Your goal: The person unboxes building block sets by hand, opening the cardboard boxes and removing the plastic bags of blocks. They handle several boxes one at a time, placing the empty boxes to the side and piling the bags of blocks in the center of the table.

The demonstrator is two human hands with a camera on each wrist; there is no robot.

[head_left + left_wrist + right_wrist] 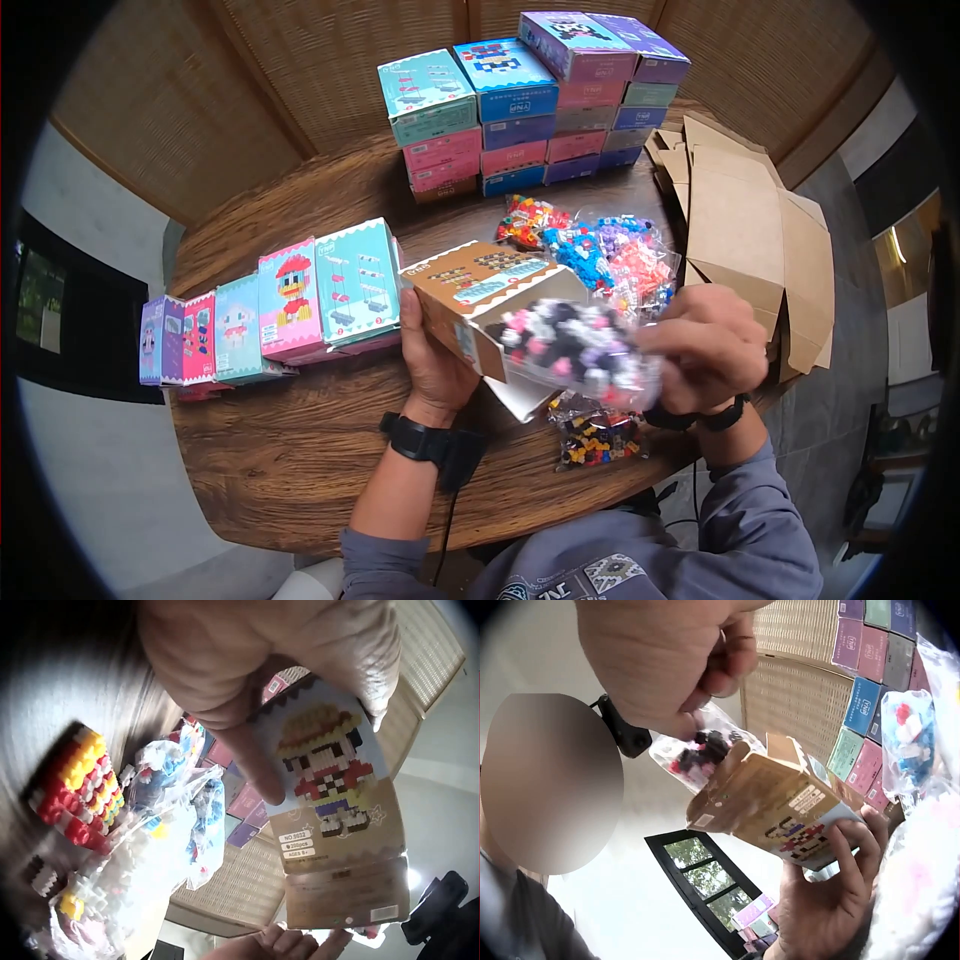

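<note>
My left hand grips a small brown cardboard box around its closed end. On its front, in the left wrist view, is a brick-figure picture with a burger-like top. The box's other end is open, with a white flap hanging down. At that opening my right hand pinches a clear plastic bag of black, white, pink and purple toy bricks, blurred in the head view. Below it lies another bag, of yellow, black and red bricks.
Beyond the box lie bags of red-yellow bricks, blue bricks and pink bricks. Colourful boxes are stacked at the back of the wooden table. More boxes stand at the left; flattened brown cardboard lies right.
</note>
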